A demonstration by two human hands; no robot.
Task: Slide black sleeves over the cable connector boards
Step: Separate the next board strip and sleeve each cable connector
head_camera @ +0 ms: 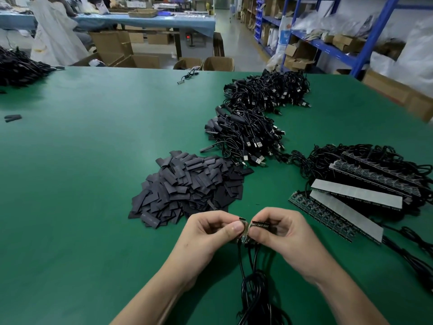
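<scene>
Presently, both hands hold cable connector boards low over the near part of the green tabletop (93,160).
Left hand (210,233): grip closed, thumb and fingers pinching one connector board (243,225). Right hand (281,233): grip closed on a second board (260,224), just beside the first. Their black cables (253,277) hang down between the wrists. The pile of black sleeves (187,186) lies just beyond the hands, with USB cable bundles (248,134) farther right.

Behind the green desk (93,160), cardboard boxes (145,61) are standing on the grey floor (236,43); farther behind it a blue-covered table (150,21) is stretching across, and blue shelving (328,47) is rising beyond the desk's right side.
</scene>
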